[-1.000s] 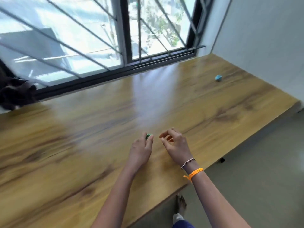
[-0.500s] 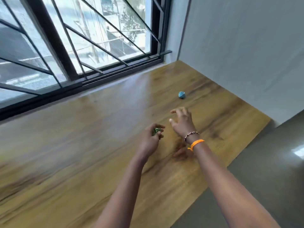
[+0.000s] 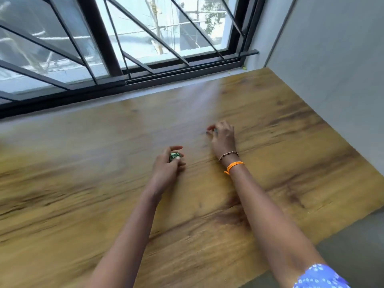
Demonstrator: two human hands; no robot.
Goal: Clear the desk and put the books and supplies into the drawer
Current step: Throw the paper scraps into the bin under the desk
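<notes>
Green wad [image 3: 174, 156] sits pinched in the left hand [image 3: 168, 169], fingers curled round it, roughly mid-table [image 3: 83, 183] and well back from the near edge. No writing readable on it, too blurry. Right hand [image 3: 223, 138] is further toward the window [image 3: 145, 38], fingers bent down onto the wood; can't tell if it's got anything under them. Orange band [image 3: 234, 165] and bead bracelet [image 3: 228, 155] on that wrist. Far right corner by the wall [image 3: 332, 69] is bare wood.
</notes>
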